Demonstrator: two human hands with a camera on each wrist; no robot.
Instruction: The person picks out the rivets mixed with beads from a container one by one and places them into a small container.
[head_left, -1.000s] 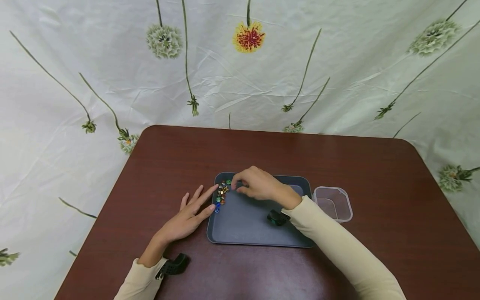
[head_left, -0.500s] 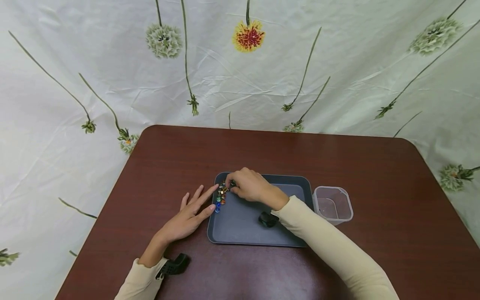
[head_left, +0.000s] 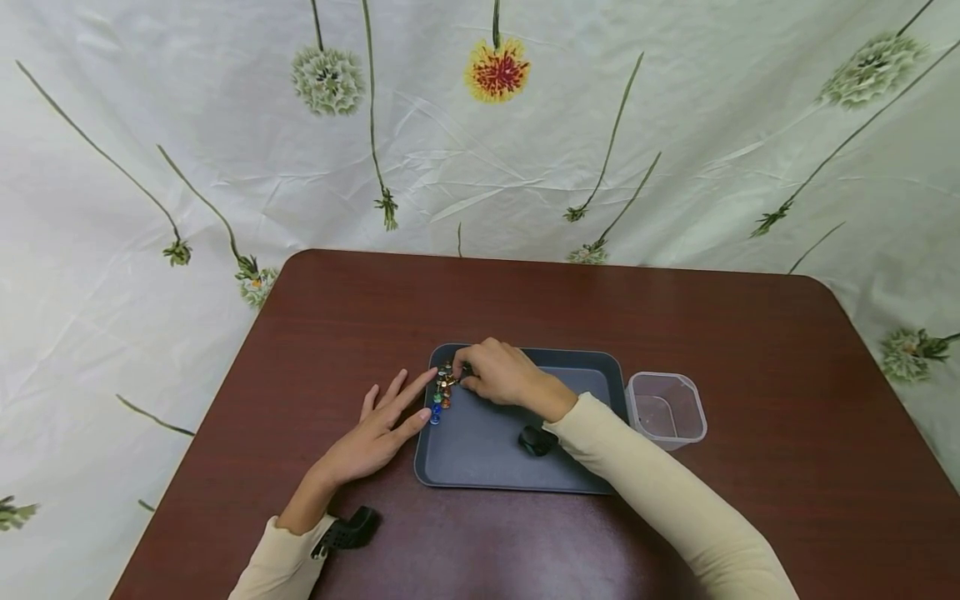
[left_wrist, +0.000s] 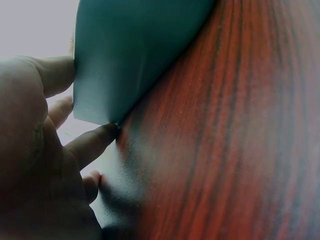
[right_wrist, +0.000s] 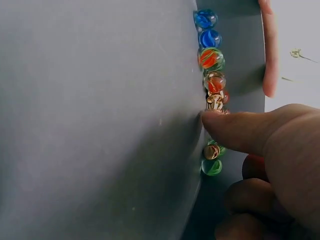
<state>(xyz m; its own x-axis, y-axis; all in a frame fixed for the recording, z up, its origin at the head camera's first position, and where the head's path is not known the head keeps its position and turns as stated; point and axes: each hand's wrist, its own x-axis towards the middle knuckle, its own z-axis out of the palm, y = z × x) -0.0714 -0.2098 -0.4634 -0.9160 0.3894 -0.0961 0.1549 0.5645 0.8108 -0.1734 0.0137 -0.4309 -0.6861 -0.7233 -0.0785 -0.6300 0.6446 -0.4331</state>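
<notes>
Glass marbles [right_wrist: 215, 81] lined up along left edge of grey tray [head_left: 480, 454], blue pair nearest the person, greens toward far left corner. Left hand [head_left: 372, 437]: fingers spread, straight, on tray's left rim. Right hand [head_left: 506, 375]: fingers bent, thumb tip at the line near far left corner; can't tell if anything is pinched. Clear plastic box [head_left: 662, 375] on bench [head_left: 637, 308], just beside tray's right edge. Flowered cloth [head_left: 420, 125] beyond bench's far edge.

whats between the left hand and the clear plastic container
In the head view, the grey tray, the marbles along its left side, and the right arm's black wrist device and cream sleeve.
</notes>
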